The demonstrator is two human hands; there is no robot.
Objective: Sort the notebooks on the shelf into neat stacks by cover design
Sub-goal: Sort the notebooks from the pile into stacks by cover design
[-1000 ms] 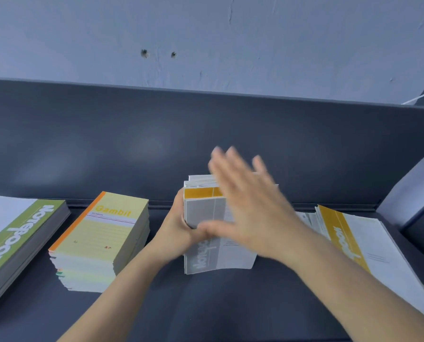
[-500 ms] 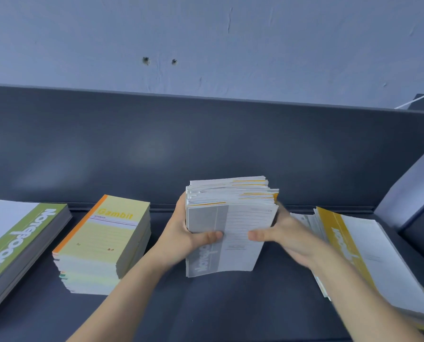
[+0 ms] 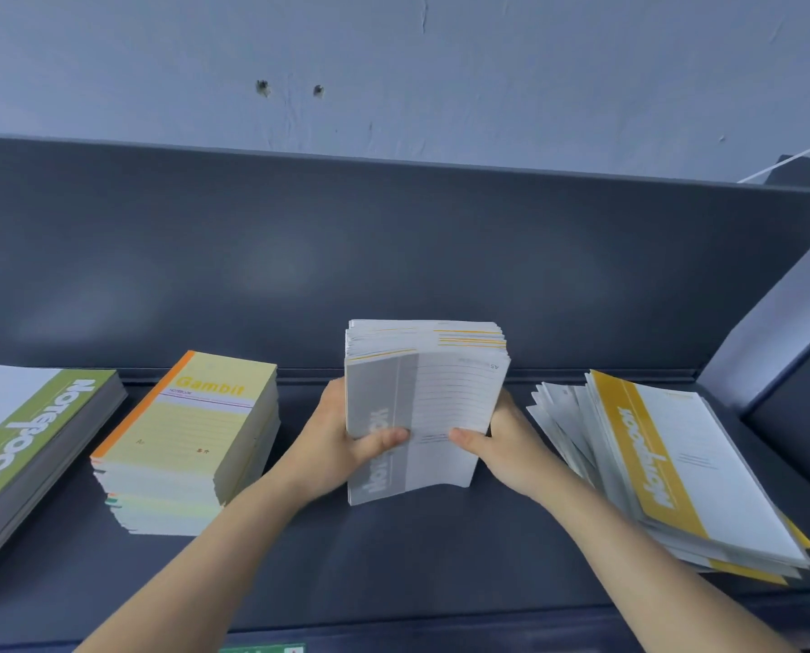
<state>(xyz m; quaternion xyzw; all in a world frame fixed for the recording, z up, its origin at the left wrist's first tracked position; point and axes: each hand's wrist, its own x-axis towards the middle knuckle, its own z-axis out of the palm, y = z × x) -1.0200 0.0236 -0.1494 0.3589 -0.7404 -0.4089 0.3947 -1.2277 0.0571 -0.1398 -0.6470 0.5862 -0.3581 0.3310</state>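
Both hands clasp an upright stack at the frame's centre.
Left to right on the dark grey shelf [image 3: 440,549]: green-striped notebook stack [image 3: 26,445], yellow "Gambit" stack [image 3: 191,440], left hand [image 3: 341,445] and right hand [image 3: 506,445] gripping the grey-striped paper notebook stack [image 3: 421,407] between them, and a fanned yellow-striped pile [image 3: 666,468].

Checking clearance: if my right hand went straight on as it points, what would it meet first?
Your right hand meets the grey notebook bundle at once: it grips its right edge.

On the dark grey metal shelf [image 3: 417,558], left to right: green-banded notebook stack [image 3: 31,440], yellow Gambit notebook stack [image 3: 191,435], grey-covered notebook bundle [image 3: 436,402] upright between left hand [image 3: 337,445] and right hand [image 3: 506,445], fanned yellow-banded notebook pile [image 3: 676,468].
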